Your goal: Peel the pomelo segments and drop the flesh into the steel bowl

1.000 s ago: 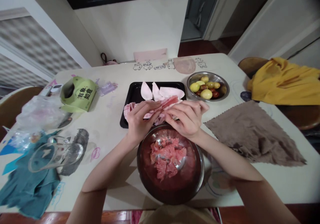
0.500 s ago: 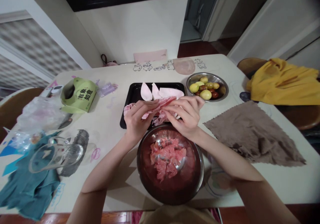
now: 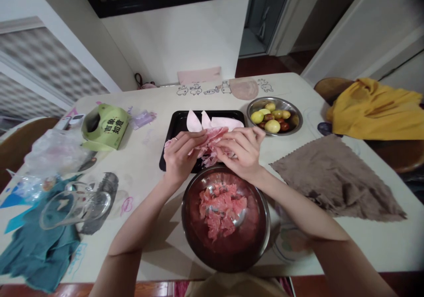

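Both my hands hold one pink pomelo segment [image 3: 212, 134] above the near edge of a black tray [image 3: 175, 124]. My left hand [image 3: 180, 155] pinches its left end, my right hand [image 3: 241, 153] grips its right end with bent fingers. Pale pink peel pieces [image 3: 212, 121] lie in the tray behind the hands. Directly below, close to me, stands a dark metal bowl [image 3: 195, 244] with several pink flesh chunks [image 3: 220, 208] inside.
A steel bowl of small green and red fruit [image 3: 274, 115] sits behind right. A brown cloth [image 3: 334, 177] lies right, a yellow cloth [image 3: 374, 109] on a chair. Left: green tissue box [image 3: 104, 127], plastic bag [image 3: 54, 153], glass jug [image 3: 74, 204], teal cloth [image 3: 39, 244].
My hands have drawn slightly closer together on the segment, bunching it between them. Nothing else on the table has moved.
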A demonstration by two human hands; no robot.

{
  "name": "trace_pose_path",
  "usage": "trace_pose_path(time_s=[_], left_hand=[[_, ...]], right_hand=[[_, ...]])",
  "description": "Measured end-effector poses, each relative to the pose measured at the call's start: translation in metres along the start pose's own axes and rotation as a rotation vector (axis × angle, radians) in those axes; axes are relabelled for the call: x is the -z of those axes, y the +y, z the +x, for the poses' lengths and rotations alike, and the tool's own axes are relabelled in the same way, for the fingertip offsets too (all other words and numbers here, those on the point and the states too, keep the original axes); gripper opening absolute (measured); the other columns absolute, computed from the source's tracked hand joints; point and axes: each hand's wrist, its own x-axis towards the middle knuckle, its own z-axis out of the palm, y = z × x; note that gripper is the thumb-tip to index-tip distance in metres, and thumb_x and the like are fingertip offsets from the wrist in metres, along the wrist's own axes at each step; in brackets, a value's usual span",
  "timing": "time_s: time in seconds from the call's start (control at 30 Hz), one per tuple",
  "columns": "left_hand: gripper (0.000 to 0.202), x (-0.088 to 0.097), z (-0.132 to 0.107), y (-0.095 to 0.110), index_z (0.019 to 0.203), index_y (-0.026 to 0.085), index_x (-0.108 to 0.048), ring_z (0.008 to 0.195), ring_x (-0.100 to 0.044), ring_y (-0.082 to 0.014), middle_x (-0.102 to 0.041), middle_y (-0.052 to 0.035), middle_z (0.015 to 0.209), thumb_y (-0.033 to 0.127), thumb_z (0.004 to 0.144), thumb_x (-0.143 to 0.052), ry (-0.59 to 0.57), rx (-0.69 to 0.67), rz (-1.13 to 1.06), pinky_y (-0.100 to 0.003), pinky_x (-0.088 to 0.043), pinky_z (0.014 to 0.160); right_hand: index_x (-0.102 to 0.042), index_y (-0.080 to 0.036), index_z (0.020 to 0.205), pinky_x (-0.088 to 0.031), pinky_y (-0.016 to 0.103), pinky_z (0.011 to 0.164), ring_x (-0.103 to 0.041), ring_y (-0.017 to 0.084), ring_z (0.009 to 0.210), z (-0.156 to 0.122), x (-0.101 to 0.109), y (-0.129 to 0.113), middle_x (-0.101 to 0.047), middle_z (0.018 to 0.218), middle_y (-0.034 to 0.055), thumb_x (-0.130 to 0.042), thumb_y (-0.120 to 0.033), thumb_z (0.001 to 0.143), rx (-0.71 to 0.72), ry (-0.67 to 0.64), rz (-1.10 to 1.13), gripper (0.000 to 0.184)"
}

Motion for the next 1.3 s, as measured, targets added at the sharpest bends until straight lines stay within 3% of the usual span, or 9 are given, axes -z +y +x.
trace_pose_path(time_s=[0.37,0.67,0.93,1.0,1.13,1.3], left_hand=[[0.022,0.0,0.004,-0.003,0.107,0.024,-0.073,0.096,-0.076,-0.0168,-0.08,-0.0036,0.102,0.01,0.09,-0.072,0.029,0.078,0.019,-0.035,-0.064,0.084],[0.027,-0.003,0.0,-0.002,0.11,0.024,-0.073,0.099,-0.075,-0.0172,-0.079,-0.0036,0.105,0.006,0.09,-0.069,-0.04,0.024,-0.026,-0.034,-0.063,0.085],[0.029,-0.003,-0.004,0.002,0.112,0.026,-0.073,0.1,-0.074,-0.0174,-0.079,-0.0042,0.109,0.007,0.092,-0.066,-0.119,0.03,-0.03,-0.035,-0.062,0.086],[0.022,-0.002,-0.003,0.002,0.108,0.024,-0.075,0.098,-0.075,-0.0173,-0.08,-0.0047,0.106,0.011,0.091,-0.069,-0.107,0.115,-0.061,-0.034,-0.063,0.085],[0.018,0.001,0.002,-0.003,0.104,0.02,-0.076,0.087,-0.077,-0.0162,-0.08,-0.0061,0.101,0.026,0.087,-0.078,-0.082,0.437,-0.22,-0.026,-0.067,0.072],[0.024,0.005,0.007,-0.012,0.095,0.019,-0.076,0.077,-0.075,-0.0152,-0.079,-0.005,0.09,0.035,0.08,-0.085,-0.036,0.574,-0.286,-0.022,-0.065,0.061]], right_hand=[[-0.072,-0.027,0.091,-0.032,0.042,0.098,-0.065,0.018,0.09,0.001,-0.001,0.002,-0.079,0.089,-0.0058,-0.053,-0.012,0.093,-0.074,-0.099,0.015,0.024],[-0.076,-0.032,0.1,-0.033,0.042,0.096,-0.063,0.02,0.095,-0.003,0.0,0.004,-0.077,0.092,-0.0037,-0.068,-0.031,0.095,-0.116,-0.046,-0.048,0.009],[-0.071,-0.027,0.085,-0.033,0.042,0.095,-0.062,0.02,0.092,0.001,0.001,0.002,-0.076,0.088,-0.0039,-0.067,-0.028,0.093,-0.018,-0.028,-0.124,0.009],[-0.069,-0.025,0.084,-0.033,0.041,0.094,-0.062,0.02,0.091,0.003,0.002,0.003,-0.076,0.087,-0.0037,-0.066,-0.025,0.092,-0.008,0.005,-0.121,0.009],[-0.066,-0.025,0.083,-0.034,0.041,0.094,-0.062,0.02,0.089,0.007,0.005,0.01,-0.075,0.084,-0.0031,-0.063,-0.025,0.093,-0.098,0.015,-0.126,0.011],[-0.067,-0.023,0.089,-0.031,0.041,0.099,-0.06,0.019,0.093,0.005,0.003,0.022,-0.073,0.086,-0.002,-0.055,-0.016,0.094,-0.191,-0.18,-0.083,0.015]])
